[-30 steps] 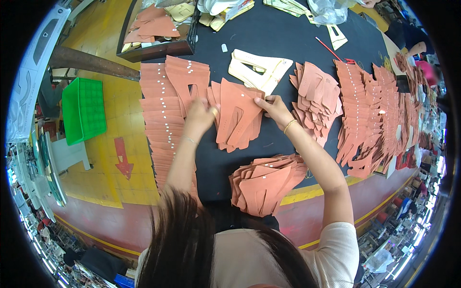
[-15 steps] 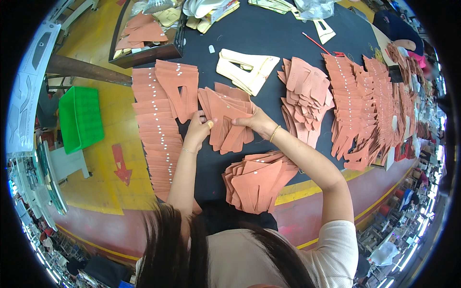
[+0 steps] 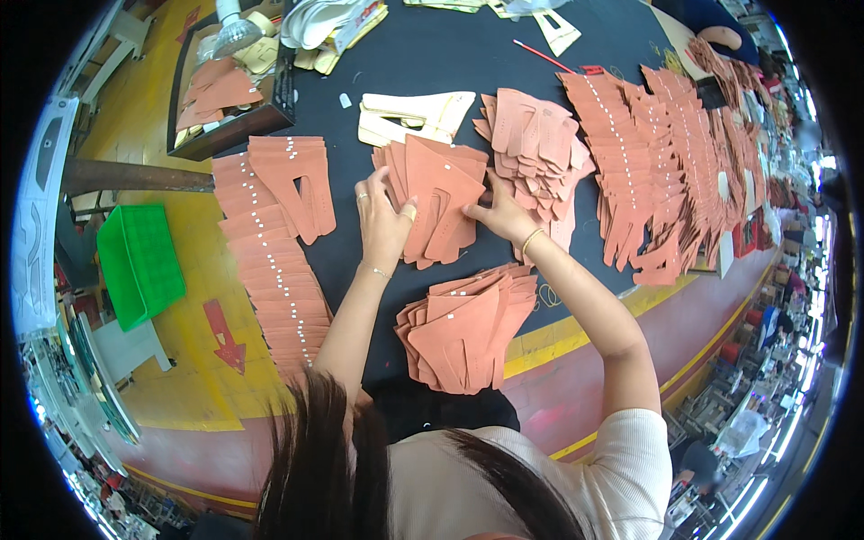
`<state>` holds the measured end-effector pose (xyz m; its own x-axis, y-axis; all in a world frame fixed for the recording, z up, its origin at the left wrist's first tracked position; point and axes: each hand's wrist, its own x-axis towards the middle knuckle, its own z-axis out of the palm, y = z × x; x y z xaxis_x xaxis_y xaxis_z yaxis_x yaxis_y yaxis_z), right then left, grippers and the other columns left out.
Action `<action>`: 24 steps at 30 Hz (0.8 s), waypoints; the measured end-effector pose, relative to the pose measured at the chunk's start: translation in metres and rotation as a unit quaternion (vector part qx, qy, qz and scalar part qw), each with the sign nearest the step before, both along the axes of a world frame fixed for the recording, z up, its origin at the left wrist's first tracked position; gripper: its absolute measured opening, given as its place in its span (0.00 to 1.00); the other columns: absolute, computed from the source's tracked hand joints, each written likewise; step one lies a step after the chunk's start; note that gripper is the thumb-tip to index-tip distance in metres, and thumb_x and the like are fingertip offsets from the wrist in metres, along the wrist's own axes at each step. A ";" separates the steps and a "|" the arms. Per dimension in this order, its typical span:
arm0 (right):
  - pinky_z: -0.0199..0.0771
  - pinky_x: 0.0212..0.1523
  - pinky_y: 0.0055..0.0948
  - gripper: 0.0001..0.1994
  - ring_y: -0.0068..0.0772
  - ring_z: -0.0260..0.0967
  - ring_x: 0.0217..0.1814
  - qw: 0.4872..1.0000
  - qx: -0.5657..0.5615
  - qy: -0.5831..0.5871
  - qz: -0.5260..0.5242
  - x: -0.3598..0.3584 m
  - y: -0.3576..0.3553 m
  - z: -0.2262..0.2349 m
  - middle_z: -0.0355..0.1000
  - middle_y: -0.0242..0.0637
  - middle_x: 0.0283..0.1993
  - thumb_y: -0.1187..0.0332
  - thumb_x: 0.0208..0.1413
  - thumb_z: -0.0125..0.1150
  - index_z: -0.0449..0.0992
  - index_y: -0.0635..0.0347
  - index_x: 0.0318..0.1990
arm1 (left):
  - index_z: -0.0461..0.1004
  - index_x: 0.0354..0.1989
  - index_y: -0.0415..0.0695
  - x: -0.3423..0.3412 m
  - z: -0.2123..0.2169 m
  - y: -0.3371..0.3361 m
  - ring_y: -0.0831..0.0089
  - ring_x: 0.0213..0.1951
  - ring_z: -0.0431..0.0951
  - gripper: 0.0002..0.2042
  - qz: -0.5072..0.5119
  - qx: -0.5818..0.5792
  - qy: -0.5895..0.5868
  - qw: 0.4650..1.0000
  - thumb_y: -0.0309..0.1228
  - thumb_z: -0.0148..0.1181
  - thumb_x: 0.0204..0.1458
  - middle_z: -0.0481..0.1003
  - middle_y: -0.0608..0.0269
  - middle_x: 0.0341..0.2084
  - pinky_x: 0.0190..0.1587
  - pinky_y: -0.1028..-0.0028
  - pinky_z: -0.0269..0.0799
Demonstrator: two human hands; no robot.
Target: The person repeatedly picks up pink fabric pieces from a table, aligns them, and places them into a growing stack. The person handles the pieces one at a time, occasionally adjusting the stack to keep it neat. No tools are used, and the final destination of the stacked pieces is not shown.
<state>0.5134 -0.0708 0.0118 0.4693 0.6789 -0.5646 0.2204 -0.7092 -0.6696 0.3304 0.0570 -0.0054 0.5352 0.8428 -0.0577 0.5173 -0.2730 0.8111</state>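
Observation:
A stack of flat terracotta-coloured cut pieces (image 3: 436, 184), with slot-like openings, lies fanned on the dark table. My left hand (image 3: 385, 223) is at its left edge, fingers stretched apart and thumb touching the pieces. On the opposite edge, my right hand (image 3: 506, 214) has its thumb against the stack and its fingers extended upward. Both hands are open. Just beyond lie cream cut-out pieces (image 3: 432, 110). Nearer to me sits another terracotta pile (image 3: 468, 333). A paler stack (image 3: 535, 144) stands to the right of my right hand.
Overlapping terracotta pieces with white marks form a row (image 3: 274, 288) on the left and more rows (image 3: 621, 162) on the right. A dark open box (image 3: 229, 130) holds scraps at the far left. A red pencil-like stick (image 3: 544, 56) lies farther back. A green crate (image 3: 139, 261) stands left of the table.
My hands have moved apart to the two sides of the middle stack, and their fingers have spread. The stack's top pieces lie differently. The whole view has shifted slightly.

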 end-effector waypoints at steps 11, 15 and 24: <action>0.73 0.46 0.39 0.18 0.51 0.72 0.45 0.974 0.096 -0.202 0.027 -0.007 0.002 -0.006 0.70 0.50 0.41 0.71 0.51 0.66 0.67 0.66 0.47 | 0.74 0.35 0.35 0.020 -0.015 0.015 0.65 0.31 0.75 0.14 -0.025 -0.075 0.059 0.995 0.33 0.68 0.49 0.73 0.57 0.24 0.37 0.66 0.72; 0.74 0.39 0.36 0.16 0.43 0.74 0.36 0.980 0.131 -0.151 -0.003 -0.007 0.001 -0.003 0.74 0.43 0.32 0.71 0.52 0.66 0.69 0.65 0.45 | 0.74 0.25 0.35 0.008 -0.013 0.012 0.71 0.22 0.77 0.15 -0.010 -0.224 0.091 0.970 0.35 0.66 0.53 0.75 0.58 0.17 0.30 0.69 0.73; 0.73 0.36 0.29 0.17 0.31 0.72 0.30 0.975 0.148 -0.158 -0.047 0.000 0.020 -0.003 0.73 0.36 0.29 0.70 0.52 0.68 0.70 0.64 0.47 | 0.71 0.28 0.36 0.011 -0.007 0.018 0.75 0.19 0.77 0.14 0.007 -0.258 0.052 0.965 0.35 0.64 0.56 0.75 0.61 0.18 0.24 0.74 0.72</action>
